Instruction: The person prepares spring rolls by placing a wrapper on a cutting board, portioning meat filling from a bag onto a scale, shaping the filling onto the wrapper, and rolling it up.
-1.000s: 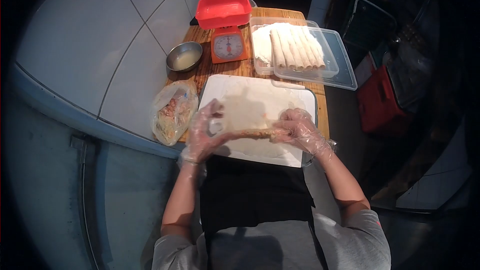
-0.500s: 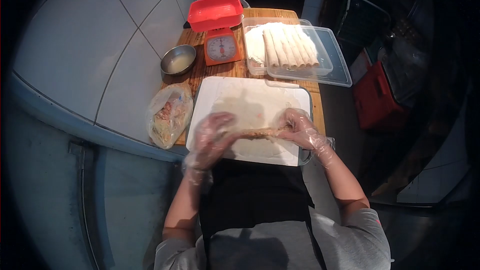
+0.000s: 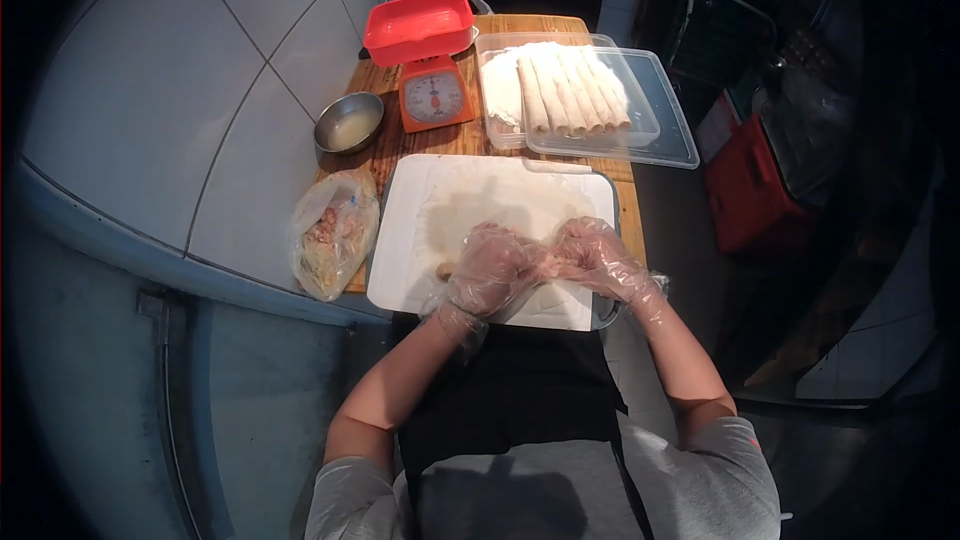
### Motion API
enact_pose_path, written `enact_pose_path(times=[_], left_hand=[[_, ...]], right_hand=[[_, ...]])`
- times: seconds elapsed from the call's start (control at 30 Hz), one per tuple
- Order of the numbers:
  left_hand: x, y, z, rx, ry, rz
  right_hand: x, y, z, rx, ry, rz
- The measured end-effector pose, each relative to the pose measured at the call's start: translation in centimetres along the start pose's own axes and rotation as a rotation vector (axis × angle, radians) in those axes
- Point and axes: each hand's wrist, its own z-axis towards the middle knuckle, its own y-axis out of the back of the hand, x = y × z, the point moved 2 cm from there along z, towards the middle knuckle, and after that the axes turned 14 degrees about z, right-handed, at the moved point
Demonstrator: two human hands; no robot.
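Both hands wear clear plastic gloves and are close together over a white board (image 3: 400,230). A round, pale wrapper sheet (image 3: 480,190) lies on the board. My left hand (image 3: 490,265) has its fingers curled over the strip of filling, whose left end (image 3: 445,269) shows beside it. Against its fingertips is my right hand (image 3: 595,255), pinching at the right end of the filling strip. Most of the strip is hidden under the hands.
An orange scale (image 3: 434,95) with a red tray, a metal bowl (image 3: 350,124) of pale liquid and a plastic bag of filling (image 3: 335,235) stand left and behind. At the back right, a clear container (image 3: 487,105) holds several white rolls (image 3: 572,90).
My left hand has moved right along the filling strip until it meets my right hand, and its fingers have curled in. My right hand has stayed near the strip's right end.
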Motion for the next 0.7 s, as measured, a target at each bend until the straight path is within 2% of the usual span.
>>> enact_pose_path(times=[0.07,0.17,0.27,0.37,0.47,0.57,0.67,0.7], left_hand=[[0.4,-0.1,-0.1,0.088,0.004,-0.002],[0.0,-0.4,0.4,0.065,0.001,-0.035],[-0.2,-1.0,0.5,0.010,0.000,0.001],[-0.9,-1.1,0.8,-0.018,-0.002,0.022],[-1.3,-1.8,0.8,-0.082,-0.012,0.025],[-2.2,-0.5,1.3,-0.023,0.024,0.066],[-2.0,-1.6,0.8,-0.027,-0.013,0.040],[-1.9,-2.1,0.8,-0.043,-0.018,0.044]], right_hand=[[-0.6,0.4,-0.1,0.011,0.058,-0.070],[-1.6,0.9,-0.7,0.111,-0.081,-0.115],[-0.4,1.5,-0.8,0.086,-0.057,-0.065],[-0.6,2.3,-1.1,0.098,-0.130,0.061],[-3.3,1.4,-2.0,0.044,-0.092,-0.023],[0.0,2.5,-1.9,0.019,-0.071,-0.019],[-1.9,3.2,-2.2,0.057,-0.217,0.257],[-2.1,3.1,-2.2,0.071,-0.263,0.225]])
